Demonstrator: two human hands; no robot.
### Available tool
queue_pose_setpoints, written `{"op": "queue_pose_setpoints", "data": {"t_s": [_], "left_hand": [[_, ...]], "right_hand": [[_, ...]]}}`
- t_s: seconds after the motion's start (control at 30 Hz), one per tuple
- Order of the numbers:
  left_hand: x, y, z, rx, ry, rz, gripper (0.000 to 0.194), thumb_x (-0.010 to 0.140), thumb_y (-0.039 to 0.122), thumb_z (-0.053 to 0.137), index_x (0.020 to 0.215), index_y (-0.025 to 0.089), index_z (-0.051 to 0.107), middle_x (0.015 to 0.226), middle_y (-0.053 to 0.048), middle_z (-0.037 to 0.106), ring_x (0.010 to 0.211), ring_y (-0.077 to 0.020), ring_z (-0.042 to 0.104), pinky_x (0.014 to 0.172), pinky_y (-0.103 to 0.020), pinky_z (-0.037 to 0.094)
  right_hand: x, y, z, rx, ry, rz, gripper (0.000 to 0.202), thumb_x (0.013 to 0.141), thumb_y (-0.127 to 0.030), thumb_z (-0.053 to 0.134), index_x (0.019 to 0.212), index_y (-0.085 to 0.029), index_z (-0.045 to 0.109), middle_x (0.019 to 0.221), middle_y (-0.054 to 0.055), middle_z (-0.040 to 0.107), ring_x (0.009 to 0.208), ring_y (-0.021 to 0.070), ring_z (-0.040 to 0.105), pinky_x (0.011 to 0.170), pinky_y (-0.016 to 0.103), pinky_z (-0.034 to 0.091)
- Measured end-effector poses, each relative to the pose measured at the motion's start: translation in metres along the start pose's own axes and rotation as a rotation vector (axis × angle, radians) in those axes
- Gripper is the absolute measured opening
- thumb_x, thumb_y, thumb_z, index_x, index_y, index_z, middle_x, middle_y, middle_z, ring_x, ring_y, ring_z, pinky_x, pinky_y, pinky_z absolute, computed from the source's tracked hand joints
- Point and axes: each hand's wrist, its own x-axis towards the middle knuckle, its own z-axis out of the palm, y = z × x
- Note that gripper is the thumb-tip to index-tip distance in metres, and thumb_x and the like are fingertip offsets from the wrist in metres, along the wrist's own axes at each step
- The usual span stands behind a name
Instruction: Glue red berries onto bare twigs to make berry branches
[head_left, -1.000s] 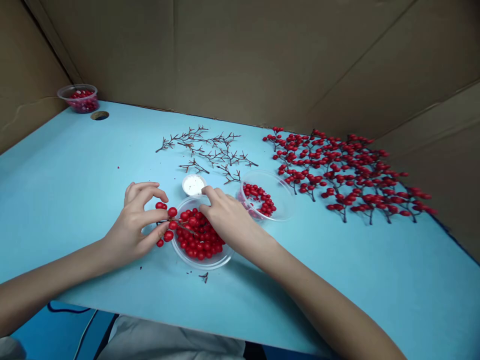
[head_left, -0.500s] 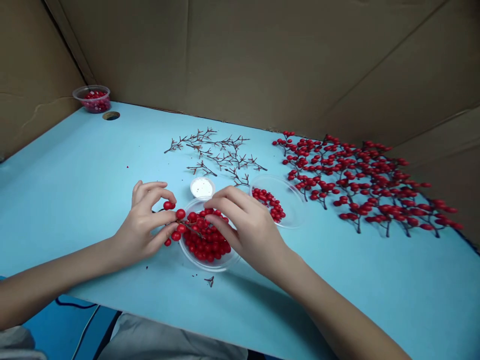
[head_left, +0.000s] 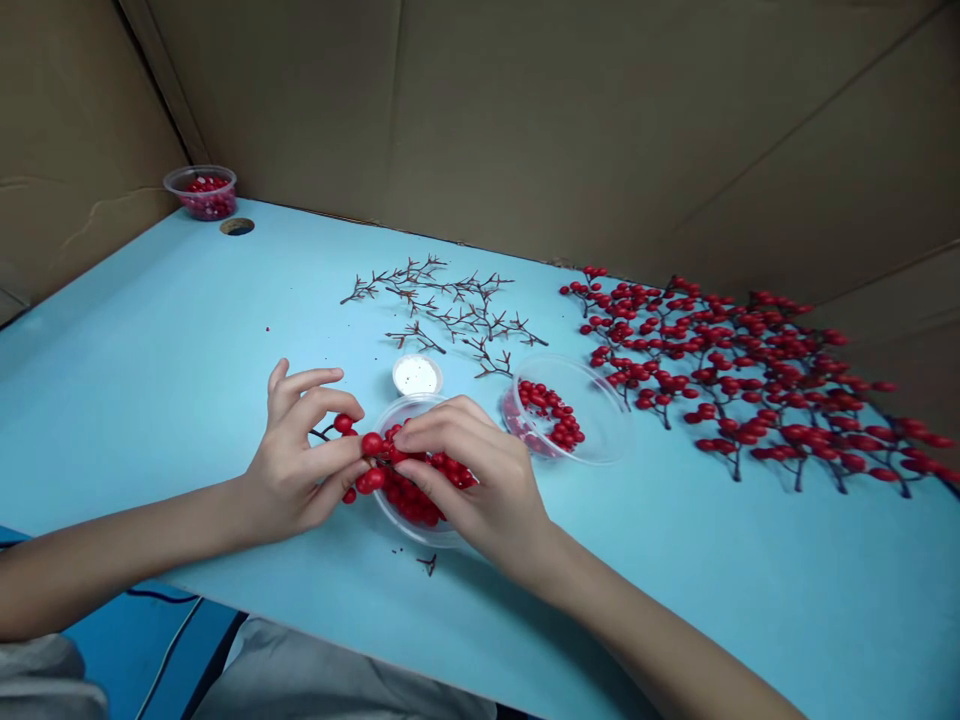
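My left hand (head_left: 300, 460) pinches a dark twig bearing several red berries (head_left: 371, 445) between thumb and index finger, its other fingers raised. The twig's right end reaches over the left rim of a clear bowl (head_left: 431, 535) holding many red berries. Above that bowl, my right hand (head_left: 480, 470) has its thumb and fingertips closed at the berries on the twig's right end; whether it grips one berry or the stem is partly hidden.
A small white-filled cup (head_left: 417, 376) stands behind the bowl. Bare twigs (head_left: 450, 310) lie farther back. At right are a clear container (head_left: 600, 440) with berries and many berry sprays (head_left: 720, 370). Another berry tub (head_left: 206, 195) sits at back left, beside a table hole (head_left: 238, 227).
My right hand has moved left from over the bowl's berries to the twig's end. The whole scene has shifted slightly right in view.
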Motion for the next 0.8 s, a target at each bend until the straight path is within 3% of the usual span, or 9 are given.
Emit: {"op": "queue_pose_setpoints", "data": {"t_s": [0.4, 0.8], "left_hand": [[-0.002, -0.003, 0.003, -0.061, 0.019, 0.047, 0.008, 0.071, 0.013, 0.051, 0.066, 0.020, 0.051, 0.085, -0.005, 0.052, 0.101, -0.0255, 0.043, 0.091, -0.054, 0.024], [-0.003, -0.001, 0.004, -0.090, -0.015, 0.027, 0.011, 0.072, 0.010, 0.050, 0.068, 0.020, 0.051, 0.085, -0.005, 0.052, 0.102, -0.0250, 0.042, 0.091, -0.054, 0.023]], "right_hand": [[-0.004, 0.003, 0.012, 0.076, 0.081, -0.006, 0.009, 0.073, -0.010, 0.056, 0.071, -0.018, 0.051, 0.072, 0.002, 0.061, 0.069, 0.0110, 0.055, 0.064, 0.027, 0.045], [-0.005, 0.003, 0.014, 0.104, 0.053, 0.006, 0.009, 0.073, -0.011, 0.057, 0.070, -0.018, 0.051, 0.071, 0.002, 0.061, 0.068, 0.0112, 0.055, 0.063, 0.027, 0.045]]}}
